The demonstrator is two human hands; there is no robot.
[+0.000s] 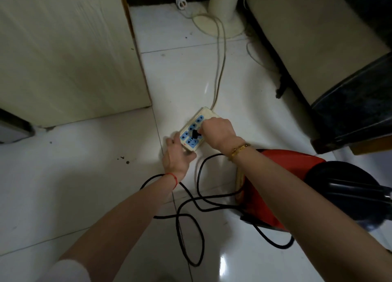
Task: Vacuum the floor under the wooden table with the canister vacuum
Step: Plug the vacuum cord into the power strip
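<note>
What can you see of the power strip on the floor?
The power strip is a cream plastic block with blue sockets, lying flat and aslant on the white tile floor. Its pale cord runs away from the far end. The left hand holds its near end; the right hand grips a black plug at a middle socket.

A red and black canister vacuum (pixel 297 188) sits on the white tiled floor, its black cord (pixel 191 213) looped alongside.

Dim indoor lighting is recorded, with a greenish cast. Glare patches are noted on the glossy floor (pixel 101 175), strongest at near right. Straight edges are bowed toward the borders by the wide-angle lens. Slight softness is observed throughout.
</note>
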